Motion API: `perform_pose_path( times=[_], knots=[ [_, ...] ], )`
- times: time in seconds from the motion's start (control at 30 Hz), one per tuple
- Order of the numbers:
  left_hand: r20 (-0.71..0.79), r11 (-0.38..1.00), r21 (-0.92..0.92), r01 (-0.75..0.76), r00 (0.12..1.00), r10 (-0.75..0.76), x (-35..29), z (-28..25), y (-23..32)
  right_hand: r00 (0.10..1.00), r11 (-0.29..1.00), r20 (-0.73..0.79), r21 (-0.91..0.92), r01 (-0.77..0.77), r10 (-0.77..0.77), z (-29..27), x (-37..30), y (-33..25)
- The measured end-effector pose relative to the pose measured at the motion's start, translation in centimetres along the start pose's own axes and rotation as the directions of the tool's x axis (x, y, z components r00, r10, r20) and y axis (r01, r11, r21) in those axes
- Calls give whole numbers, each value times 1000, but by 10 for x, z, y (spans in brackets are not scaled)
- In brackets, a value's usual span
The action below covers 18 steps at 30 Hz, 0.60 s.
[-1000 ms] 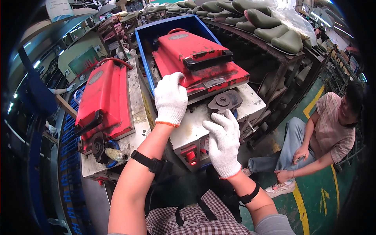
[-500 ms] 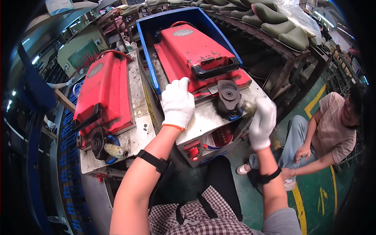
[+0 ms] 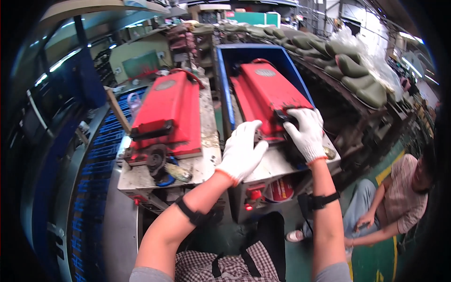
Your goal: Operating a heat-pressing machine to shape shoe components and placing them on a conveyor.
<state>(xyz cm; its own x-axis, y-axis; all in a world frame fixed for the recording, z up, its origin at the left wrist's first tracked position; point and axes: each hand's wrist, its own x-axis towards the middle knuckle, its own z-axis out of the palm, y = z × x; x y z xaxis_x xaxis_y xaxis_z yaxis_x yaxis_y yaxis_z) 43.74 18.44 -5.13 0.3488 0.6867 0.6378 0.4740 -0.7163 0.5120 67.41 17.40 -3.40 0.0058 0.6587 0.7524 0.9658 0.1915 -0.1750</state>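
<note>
Two machines with red metal covers stand side by side before me. The right red cover (image 3: 272, 89) lies down, with a black handle (image 3: 281, 115) at its near end. My right hand (image 3: 306, 136), in a white knitted glove, has its fingers bent over that handle and its thumb apart below. My left hand (image 3: 242, 149), gloved too, is held at the near left corner of this cover, fingers and thumb spread, holding nothing. The hands mostly hide the latch at the front. On the left red cover (image 3: 167, 105), the black handle (image 3: 152, 130), round latch (image 3: 156, 158) and wrapped lever (image 3: 178, 173) are in sight.
A blue bin (image 3: 224, 94) surrounds the right cover's far part. Olive-green shoe-shaped pieces (image 3: 361, 87) crowd a rack at the right. A person (image 3: 404, 192) sits low at my right. Red knobs (image 3: 255, 193) stick out of the machine's front. Blue racking (image 3: 91, 188) runs along the left.
My view has tilted up and turned left. My right hand has moved from beside the latch's lever onto the black handle. My left hand's fingers have spread near the cover's corner.
</note>
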Motion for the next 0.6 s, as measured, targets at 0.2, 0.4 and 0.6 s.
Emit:
perform_pose_path(
  times=[0.2, 0.4, 0.6],
  knots=[
    [-223, 892, 451, -21, 966, 135, -44, -150, -49, 996, 998, -69, -30, 49, -51, 7, -6, 7],
    [-70, 797, 591, 124, 992, -102, -38, -204, -95, 998, 997, -60, -73, 20, -25, 6, -2, -1],
    [67, 592, 805, 42, 985, -161, -15, -191, -111, 995, 993, -57, -82, 82, -87, 2, 4, -7]
  ],
)
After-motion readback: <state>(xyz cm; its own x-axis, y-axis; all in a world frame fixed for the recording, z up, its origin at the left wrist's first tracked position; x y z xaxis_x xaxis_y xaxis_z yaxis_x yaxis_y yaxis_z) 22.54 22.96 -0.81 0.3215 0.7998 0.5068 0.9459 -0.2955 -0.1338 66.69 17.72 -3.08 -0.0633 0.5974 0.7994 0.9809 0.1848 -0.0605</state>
